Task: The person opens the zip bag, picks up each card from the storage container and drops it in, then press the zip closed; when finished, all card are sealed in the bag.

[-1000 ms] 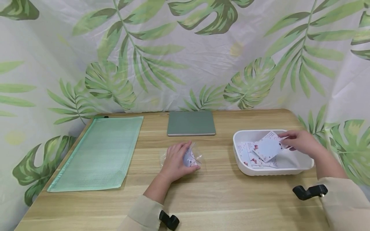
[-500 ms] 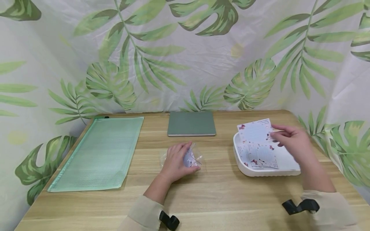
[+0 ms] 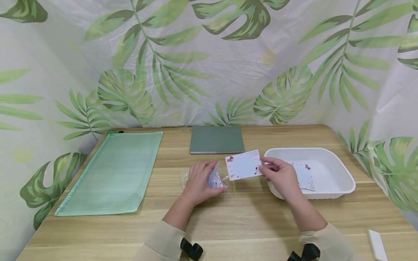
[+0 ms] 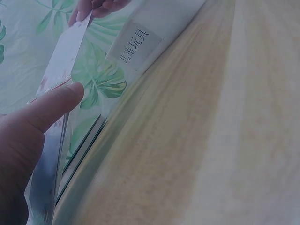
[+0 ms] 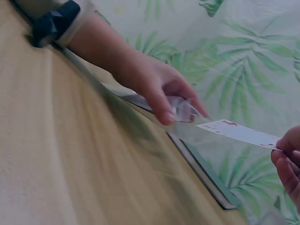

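Note:
In the head view, my left hand (image 3: 197, 185) grips a clear plastic bag (image 3: 224, 170) with printed cards inside, its thumb and fingers at the bag's open side. A small printed card (image 3: 242, 165), pale with pink and red figures, is pinched by its right edge in my right hand (image 3: 280, 174). That card's left edge is right at the bag's mouth. From the left wrist, the card (image 4: 65, 51) lines up behind the thumb and bag (image 4: 46, 173). The right wrist view shows the card (image 5: 243, 133) held level, close to the left fingertips.
A white tub (image 3: 341, 161) on the right holds more cards (image 3: 303, 175); my right forearm partly covers it. A green notebook (image 3: 217, 140) lies at the back and a green mesh zip pouch (image 3: 112, 174) at left. A white flat piece (image 3: 377, 244) sits front right.
My right hand has lifted the card out of the white tub and carried it left to the bag. The left hand has stayed in place with the bag.

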